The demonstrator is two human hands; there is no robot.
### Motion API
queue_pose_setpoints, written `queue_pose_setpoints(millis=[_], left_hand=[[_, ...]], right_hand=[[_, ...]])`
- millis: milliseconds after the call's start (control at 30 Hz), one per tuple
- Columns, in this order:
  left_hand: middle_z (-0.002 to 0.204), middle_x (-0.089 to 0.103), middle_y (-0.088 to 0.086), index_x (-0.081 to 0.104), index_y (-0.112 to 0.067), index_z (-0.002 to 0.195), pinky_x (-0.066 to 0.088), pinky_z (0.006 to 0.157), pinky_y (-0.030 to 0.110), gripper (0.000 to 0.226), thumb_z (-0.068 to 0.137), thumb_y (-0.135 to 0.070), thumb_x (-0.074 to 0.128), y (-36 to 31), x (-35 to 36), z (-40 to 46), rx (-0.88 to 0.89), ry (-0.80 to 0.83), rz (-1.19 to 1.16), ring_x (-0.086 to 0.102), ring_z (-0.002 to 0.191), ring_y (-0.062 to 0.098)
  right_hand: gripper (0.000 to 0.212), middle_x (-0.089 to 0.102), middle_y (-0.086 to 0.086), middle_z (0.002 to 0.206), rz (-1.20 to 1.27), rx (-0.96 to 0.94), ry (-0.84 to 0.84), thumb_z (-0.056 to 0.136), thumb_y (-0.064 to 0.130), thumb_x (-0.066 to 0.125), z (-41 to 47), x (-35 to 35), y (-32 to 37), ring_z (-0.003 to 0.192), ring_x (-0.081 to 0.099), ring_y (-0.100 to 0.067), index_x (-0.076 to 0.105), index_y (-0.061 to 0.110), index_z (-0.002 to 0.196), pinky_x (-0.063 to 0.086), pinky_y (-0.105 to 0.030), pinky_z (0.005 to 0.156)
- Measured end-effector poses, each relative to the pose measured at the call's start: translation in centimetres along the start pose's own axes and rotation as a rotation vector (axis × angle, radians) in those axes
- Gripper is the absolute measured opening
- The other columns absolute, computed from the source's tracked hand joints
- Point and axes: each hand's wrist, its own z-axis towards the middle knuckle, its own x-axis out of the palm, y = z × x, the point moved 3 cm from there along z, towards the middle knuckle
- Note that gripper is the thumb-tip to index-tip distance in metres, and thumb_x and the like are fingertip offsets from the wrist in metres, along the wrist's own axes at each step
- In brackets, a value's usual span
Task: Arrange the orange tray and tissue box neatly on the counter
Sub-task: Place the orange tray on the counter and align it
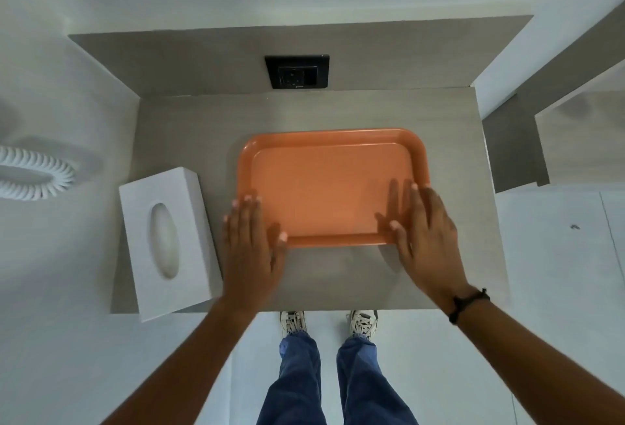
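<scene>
An empty orange tray (329,184) lies flat on the grey counter (189,127), right of centre. My left hand (252,242) rests flat over its near left corner, fingers spread, thumb on the near rim. My right hand (424,235) lies flat over the near right corner, fingers reaching onto the tray floor. Neither hand is closed around the rim. A white tissue box (165,238) stands at the counter's left edge, slightly skewed, its near corner overhanging the front edge. A small gap separates it from my left hand.
A black wall socket (297,72) sits on the back panel above the counter. A white coiled cord (37,171) hangs on the wall to the left. A lower shelf (575,133) lies to the right. My legs and shoes (328,323) stand below the counter's front edge.
</scene>
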Motion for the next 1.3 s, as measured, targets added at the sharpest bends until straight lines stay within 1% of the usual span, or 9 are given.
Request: queue_pose_setpoints(millis=[67,133,200,333,400,600,700,867,1300], left_hand=[[0.182,0.019,0.018,0.022,0.000,0.172,0.018,0.136,0.058,0.084,0.110,-0.054,0.040,-0.4,1.0,-4.0,0.051,0.089,0.063,0.015,0.170,0.039],[0.183,0.012,0.017,0.019,-0.001,0.172,0.018,0.136,0.060,0.089,0.109,-0.063,0.033,-0.4,1.7,-6.5,0.057,0.132,0.092,0.011,0.170,0.039],[0.183,0.008,0.016,0.018,-0.002,0.173,0.018,0.135,0.060,0.094,0.108,-0.070,0.028,-0.3,2.1,-7.2,0.033,0.145,0.088,0.010,0.170,0.038],[0.183,0.009,0.017,0.017,-0.001,0.173,0.020,0.135,0.060,0.097,0.107,-0.072,0.027,-0.2,2.4,-7.3,0.015,0.163,0.108,0.010,0.170,0.038],[0.183,0.008,0.017,0.015,-0.001,0.173,0.018,0.136,0.060,0.098,0.107,-0.072,0.027,-0.2,2.5,-7.0,0.013,0.177,0.121,0.008,0.171,0.037],[0.184,0.001,0.015,0.008,-0.005,0.174,0.007,0.138,0.054,0.099,0.105,-0.074,0.028,-0.3,3.0,-4.8,-0.010,0.170,0.115,0.001,0.172,0.034],[0.184,0.000,0.015,0.004,-0.008,0.175,0.006,0.138,0.053,0.101,0.104,-0.077,0.024,-0.3,3.4,-3.2,-0.024,0.173,0.128,0.000,0.172,0.033],[0.184,-0.002,0.014,-0.002,-0.011,0.175,0.002,0.138,0.051,0.105,0.102,-0.081,0.024,-0.2,3.9,-1.0,-0.028,0.171,0.122,-0.004,0.172,0.031],[0.185,-0.004,0.011,-0.004,-0.015,0.176,0.001,0.138,0.052,0.104,0.101,-0.080,0.028,-0.2,4.3,2.5,-0.022,0.184,0.075,-0.005,0.172,0.029]], right_hand=[[0.081,0.018,-0.027,0.181,-0.056,-0.025,0.074,0.112,0.054,0.039,-3.1,1.2,-0.3,0.165,0.027,-0.048,0.017,0.008,0.175,0.034,-0.063,0.128],[0.088,0.009,-0.023,0.184,-0.117,-0.044,0.120,0.111,0.065,0.028,-5.2,2.3,-0.8,0.169,0.017,-0.044,0.010,0.008,0.176,0.026,-0.057,0.132],[0.094,0.007,-0.024,0.184,-0.150,-0.045,0.142,0.110,0.071,0.020,-6.3,3.0,-1.4,0.169,0.013,-0.041,0.006,0.006,0.176,0.022,-0.055,0.134],[0.100,0.000,-0.023,0.184,-0.166,-0.005,0.211,0.108,0.073,0.014,-6.5,3.7,-2.2,0.170,0.002,-0.036,0.005,-0.001,0.174,0.021,-0.053,0.138],[0.100,0.000,-0.023,0.184,-0.173,-0.016,0.212,0.108,0.073,0.011,-6.2,3.8,-2.3,0.170,0.002,-0.035,0.005,-0.002,0.174,0.019,-0.051,0.139],[0.101,-0.005,-0.022,0.184,-0.137,0.013,0.206,0.107,0.072,0.019,-4.1,3.6,-1.5,0.170,-0.002,-0.033,0.002,-0.002,0.173,0.015,-0.048,0.140],[0.102,-0.005,-0.021,0.184,-0.119,0.023,0.201,0.106,0.073,0.018,-2.8,3.4,-1.3,0.171,0.000,-0.035,0.001,-0.001,0.174,0.016,-0.048,0.140],[0.103,-0.008,-0.020,0.184,-0.102,0.018,0.199,0.104,0.074,0.016,-0.8,2.9,-1.4,0.170,-0.005,-0.032,-0.001,0.000,0.174,0.012,-0.046,0.140],[0.104,-0.009,-0.018,0.185,-0.112,0.005,0.214,0.103,0.076,0.012,3.2,2.1,-1.9,0.173,0.000,-0.033,-0.004,0.002,0.174,0.010,-0.045,0.141]])
